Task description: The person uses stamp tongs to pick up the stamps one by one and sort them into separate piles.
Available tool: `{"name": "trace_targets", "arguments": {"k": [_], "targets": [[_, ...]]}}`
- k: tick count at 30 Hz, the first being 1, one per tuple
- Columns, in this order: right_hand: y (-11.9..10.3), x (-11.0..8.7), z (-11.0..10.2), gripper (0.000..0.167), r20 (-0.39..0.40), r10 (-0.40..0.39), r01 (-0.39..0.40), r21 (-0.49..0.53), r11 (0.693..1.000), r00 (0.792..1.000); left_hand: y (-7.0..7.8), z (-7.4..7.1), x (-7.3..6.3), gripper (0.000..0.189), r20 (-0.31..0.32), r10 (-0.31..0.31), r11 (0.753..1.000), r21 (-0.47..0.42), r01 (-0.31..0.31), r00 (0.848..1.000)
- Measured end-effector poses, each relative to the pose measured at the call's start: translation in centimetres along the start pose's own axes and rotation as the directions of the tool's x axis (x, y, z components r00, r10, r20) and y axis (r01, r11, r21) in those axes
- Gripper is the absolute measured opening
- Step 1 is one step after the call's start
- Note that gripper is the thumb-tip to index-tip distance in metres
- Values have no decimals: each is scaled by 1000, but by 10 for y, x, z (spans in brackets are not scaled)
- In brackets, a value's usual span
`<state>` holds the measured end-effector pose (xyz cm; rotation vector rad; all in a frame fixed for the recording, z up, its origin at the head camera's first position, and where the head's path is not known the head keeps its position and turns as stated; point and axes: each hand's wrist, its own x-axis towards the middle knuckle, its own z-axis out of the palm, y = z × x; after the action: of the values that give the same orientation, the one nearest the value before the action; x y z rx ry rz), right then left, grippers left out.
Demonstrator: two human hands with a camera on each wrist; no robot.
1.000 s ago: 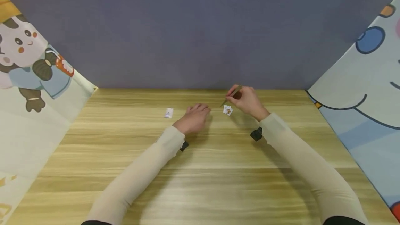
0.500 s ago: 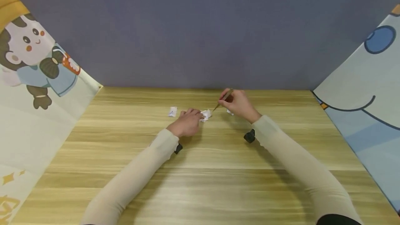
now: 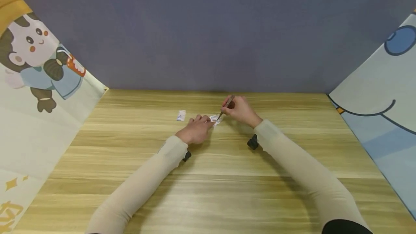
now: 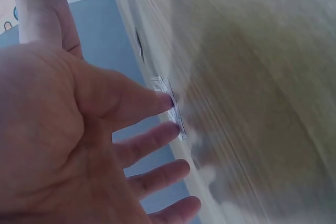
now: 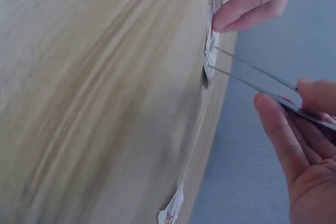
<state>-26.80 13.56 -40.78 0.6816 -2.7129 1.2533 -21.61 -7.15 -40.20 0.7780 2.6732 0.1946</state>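
One cluster of overlapping printed paper pieces (image 5: 211, 41) lies toward the far edge of the wooden tabletop (image 3: 208, 198), between my two hands. More than one layer shows; I cannot establish an exact count. My left hand (image 3: 196, 130) bears on the cluster from its left side, fingers extended rather than curled; the left wrist view shows the thumb (image 4: 131, 100) and one finger (image 4: 149, 142) touching the paper.

My right hand (image 3: 242, 112) holds one pair of tweezers (image 3: 229, 102), gripped between thumb and fingers. Its two tips stand apart at the cluster; whether both touch the paper I cannot tell.

Separate pieces number two. One white piece (image 3: 181, 115) lies flat to the left of my left hand, apart from the cluster. One loose piece (image 5: 172, 207), partly in frame in the right wrist view, lies on the cluster's other side, also apart.

Two cream sleeves (image 3: 139, 187) cross the wood, one per arm, with two small black devices (image 3: 252, 142), one at each wrist. One grey wall (image 3: 208, 31) stands behind. Printed side panels number two: the left panel (image 3: 32, 143) carries one cartoon figure (image 3: 29, 39), the right panel (image 3: 373, 89) one blue oval.
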Motion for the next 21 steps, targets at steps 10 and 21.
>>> {"name": "trace_targets", "arguments": {"k": [10,21], "targets": [[0,-2,-2,7,21,68,-69,92,993,998,1,1,2,55,29,-13,1000,26,12,1000],[-4,-3,1,7,21,4,-8,205,979,1000,0,3,1,55,8,-6,999,31,6,1000]]}}
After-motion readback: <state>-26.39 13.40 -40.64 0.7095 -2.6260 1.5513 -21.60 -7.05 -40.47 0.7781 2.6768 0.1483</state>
